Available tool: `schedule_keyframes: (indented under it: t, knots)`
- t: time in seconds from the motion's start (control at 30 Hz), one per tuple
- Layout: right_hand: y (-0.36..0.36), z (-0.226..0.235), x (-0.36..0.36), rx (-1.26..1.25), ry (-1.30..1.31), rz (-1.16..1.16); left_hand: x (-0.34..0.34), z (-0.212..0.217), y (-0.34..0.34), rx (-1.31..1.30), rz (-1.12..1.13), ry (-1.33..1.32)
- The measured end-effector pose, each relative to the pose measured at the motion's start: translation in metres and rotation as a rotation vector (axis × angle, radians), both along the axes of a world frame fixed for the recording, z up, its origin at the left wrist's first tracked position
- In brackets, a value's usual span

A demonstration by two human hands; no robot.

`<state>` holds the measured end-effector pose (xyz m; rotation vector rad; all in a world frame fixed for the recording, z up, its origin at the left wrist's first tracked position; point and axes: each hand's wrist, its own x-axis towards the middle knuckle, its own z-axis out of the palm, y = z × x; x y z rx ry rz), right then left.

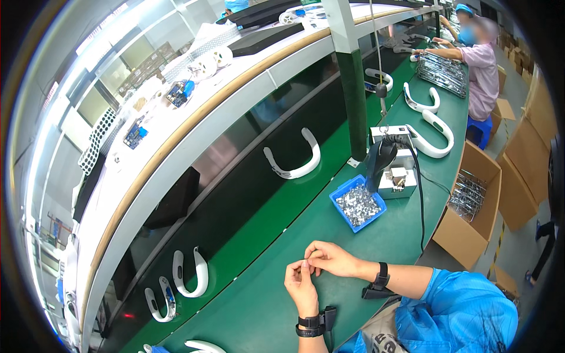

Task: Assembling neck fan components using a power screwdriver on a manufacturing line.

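Fingers (pixel 311 263) of both hands pinched together on something too small to identify | wrists raised over green table (pixel 259 306)

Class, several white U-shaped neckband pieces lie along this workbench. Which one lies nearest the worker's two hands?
The white U-shaped piece left of the hands, open end pointing up; the others lie farther off.

The bench top (pixel 282 294) looks like matt green mat. The blue tray (pixel 358 204) is plastic, filled with shiny metal bits (pixel 357 205). White U-shaped shells (pixel 296 157) are glossy smooth plastic. Boxes (pixel 471 212) at right are plain brown cardboard.
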<state>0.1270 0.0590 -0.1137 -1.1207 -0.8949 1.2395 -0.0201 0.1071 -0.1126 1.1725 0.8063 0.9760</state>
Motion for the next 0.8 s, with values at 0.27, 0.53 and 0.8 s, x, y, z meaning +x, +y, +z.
schedule_keyframes:
  t: [0.27,0.53,0.8]
  knots:
    - [0.002,-0.007,0.0,0.055,0.047,0.014,0.0,0.009,-0.002,0.026,0.0,-0.011]
    - [0.003,-0.007,0.002,0.034,0.139,0.011,-0.003,0.006,-0.002,0.014,-0.007,-0.035]
    - [0.002,-0.007,0.0,0.0,0.211,-0.009,-0.002,0.011,-0.003,0.005,-0.02,-0.045]
